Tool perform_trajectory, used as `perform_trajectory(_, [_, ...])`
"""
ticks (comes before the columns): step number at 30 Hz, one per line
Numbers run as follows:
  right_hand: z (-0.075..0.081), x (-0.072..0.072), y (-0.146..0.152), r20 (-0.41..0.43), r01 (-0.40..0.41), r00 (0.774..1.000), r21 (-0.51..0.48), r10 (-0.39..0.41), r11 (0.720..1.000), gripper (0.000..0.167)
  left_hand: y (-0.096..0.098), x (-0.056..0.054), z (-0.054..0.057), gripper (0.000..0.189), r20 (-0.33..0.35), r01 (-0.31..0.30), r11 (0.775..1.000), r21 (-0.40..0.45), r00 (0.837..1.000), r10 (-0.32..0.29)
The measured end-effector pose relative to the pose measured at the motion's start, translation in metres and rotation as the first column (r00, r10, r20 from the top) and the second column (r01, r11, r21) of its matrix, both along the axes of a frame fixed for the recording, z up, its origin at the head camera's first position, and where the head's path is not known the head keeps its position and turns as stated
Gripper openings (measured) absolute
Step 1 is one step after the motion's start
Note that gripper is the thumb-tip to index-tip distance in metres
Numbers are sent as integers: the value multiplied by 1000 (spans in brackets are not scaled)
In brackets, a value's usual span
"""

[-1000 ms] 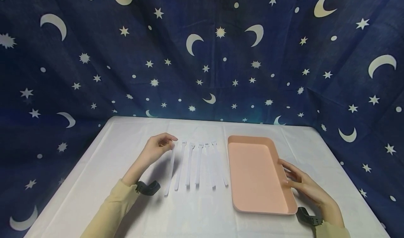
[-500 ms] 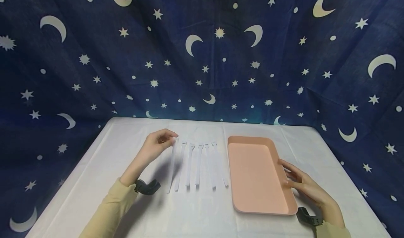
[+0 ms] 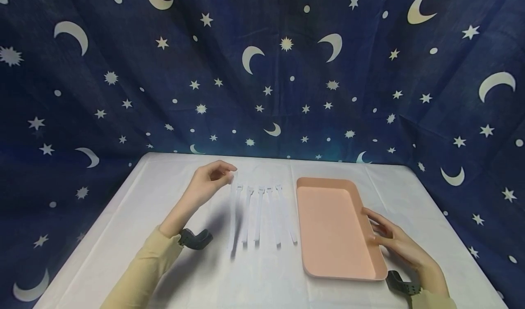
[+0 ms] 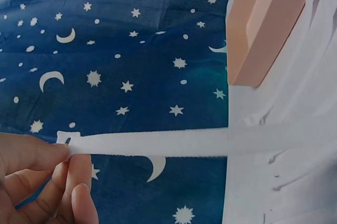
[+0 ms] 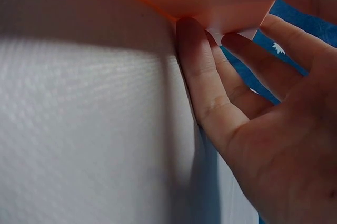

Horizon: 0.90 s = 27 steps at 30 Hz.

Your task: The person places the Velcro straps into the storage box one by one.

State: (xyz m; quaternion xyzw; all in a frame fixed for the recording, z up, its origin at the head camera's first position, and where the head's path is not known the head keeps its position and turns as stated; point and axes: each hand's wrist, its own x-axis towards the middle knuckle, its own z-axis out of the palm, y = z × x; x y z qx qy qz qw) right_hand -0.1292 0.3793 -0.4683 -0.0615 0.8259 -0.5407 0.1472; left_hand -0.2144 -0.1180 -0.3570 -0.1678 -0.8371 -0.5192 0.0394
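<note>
My left hand [image 3: 210, 181] pinches a white cable strap [image 4: 152, 143] by its slotted head, between thumb and fingertips. The strap hangs down from the fingers above the table in the head view, and runs sideways in the left wrist view. Several more white straps [image 3: 259, 213] lie in a loose row, heads toward the back, just right of the held one. My right hand [image 3: 395, 240] touches the right side of a peach-coloured tray [image 3: 328, 272]. In the right wrist view its fairly straight fingers [image 5: 202, 71] rest against the tray's outer wall, low by the tablecloth.
A white cloth [image 3: 197, 281] covers the table. Behind it hangs a dark blue curtain [image 3: 229, 49] patterned with moons and stars. The tray's left wall stands close to the rightmost strap. Each wrist wears a black band [image 3: 196, 239].
The left hand has lifted its strap and moved slightly right and toward the back; the strap now hangs more upright, beside the row. My right hand and the tray have stayed put.
</note>
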Motion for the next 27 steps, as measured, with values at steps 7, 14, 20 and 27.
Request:
perform_trajectory(7, [-1, 0, 1, 9, 16, 1000, 43, -16, 999, 75, 12, -2, 6, 19, 23, 19, 1000, 17, 1000, -19])
perform_trajectory(14, [0, -1, 0, 14, 6, 1000, 35, -7, 999, 75, 24, -9, 7, 18, 27, 34, 999, 24, 999, -34])
perform_trajectory(20, [1, -2, -1, 16, 8, 1000, 29, -8, 1000, 75, 35, -13, 7, 18, 32, 38, 999, 38, 999, -40])
perform_trajectory(27, [1, -1, 0, 8, 4, 1000, -4, -4, 1000, 75, 43, -13, 7, 17, 41, 52, 997, 55, 998, -54])
